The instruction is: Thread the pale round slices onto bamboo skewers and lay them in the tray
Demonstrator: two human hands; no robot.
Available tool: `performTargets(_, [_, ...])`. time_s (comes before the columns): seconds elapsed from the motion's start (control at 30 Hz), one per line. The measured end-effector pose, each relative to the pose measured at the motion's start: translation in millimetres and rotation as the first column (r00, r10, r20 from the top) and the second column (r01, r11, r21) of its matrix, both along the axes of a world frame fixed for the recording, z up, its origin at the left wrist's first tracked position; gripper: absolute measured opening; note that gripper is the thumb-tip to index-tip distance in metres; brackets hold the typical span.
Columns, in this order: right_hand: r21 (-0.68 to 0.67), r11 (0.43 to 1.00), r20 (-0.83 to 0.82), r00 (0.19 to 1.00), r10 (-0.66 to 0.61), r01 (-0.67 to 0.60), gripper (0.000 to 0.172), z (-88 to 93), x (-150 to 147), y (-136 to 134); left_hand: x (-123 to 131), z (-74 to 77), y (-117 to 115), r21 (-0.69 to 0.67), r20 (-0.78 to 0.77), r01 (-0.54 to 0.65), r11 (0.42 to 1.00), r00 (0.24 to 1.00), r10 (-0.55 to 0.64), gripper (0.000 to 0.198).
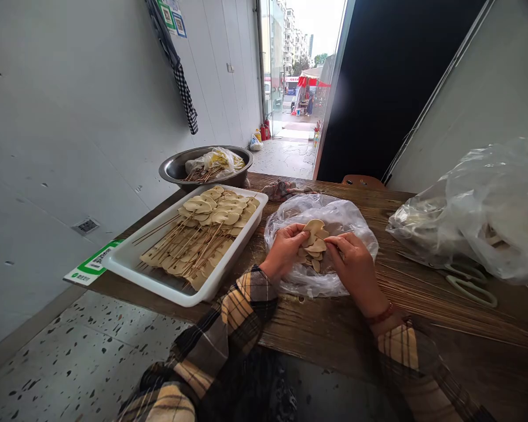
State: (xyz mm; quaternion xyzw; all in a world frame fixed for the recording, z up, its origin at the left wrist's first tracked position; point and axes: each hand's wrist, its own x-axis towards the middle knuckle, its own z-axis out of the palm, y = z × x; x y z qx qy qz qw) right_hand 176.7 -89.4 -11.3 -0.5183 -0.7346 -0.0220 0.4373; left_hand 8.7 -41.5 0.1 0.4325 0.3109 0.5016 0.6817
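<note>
Over an open clear plastic bag point(286, 281) of flat beige slices, my left hand point(286, 249) pinches one beige slice point(314, 227) with a wavy edge, like a piece of bean curd or gluten. At the slice's right edge, my right hand point(354, 266) is closed in a pinch on a thin wooden skewer, mostly hidden by the fingers. More loose slices point(315, 261) show in the bag below. To the left, a white plastic tray point(187, 299) holds rows of skewered slices point(202, 234), their sticks pointing toward the lower left.
Many bare skewers point(449, 310) lie along the wooden table's right side, near green-handled scissors point(470, 284) and a large plastic bag point(493, 217). A metal basin point(169, 170) with bagged skewers stands behind the tray. A crumpled cloth point(284, 189) lies at the far edge.
</note>
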Motion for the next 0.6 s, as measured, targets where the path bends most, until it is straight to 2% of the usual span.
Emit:
performTargets(0.1, [-0.016, 1.000, -0.001, 1.000, -0.008, 0.008, 0.023, 0.2, -0.4, -0.7, 0.9, 0.4, -1.2, 0.038, -0.051, -0.007, 0.999, 0.999, 0.009, 0.035])
performTargets(0.3, [-0.042, 0.998, -0.002, 0.999, -0.036, 0.036, 0.024, 1.8, 0.3, -1.6, 1.5, 4.9, -1.7, 0.140, -0.142, -0.109, 0.984, 0.982, 0.128, 0.030])
performTargets(0.6, [-0.046, 0.998, -0.095, 0.994, -0.054, 0.050, 0.018, 3.0, -3.8, -0.2, 3.8, 2.2, -1.3, 0.128, -0.150, -0.078, 0.989, 0.984, 0.097, 0.036])
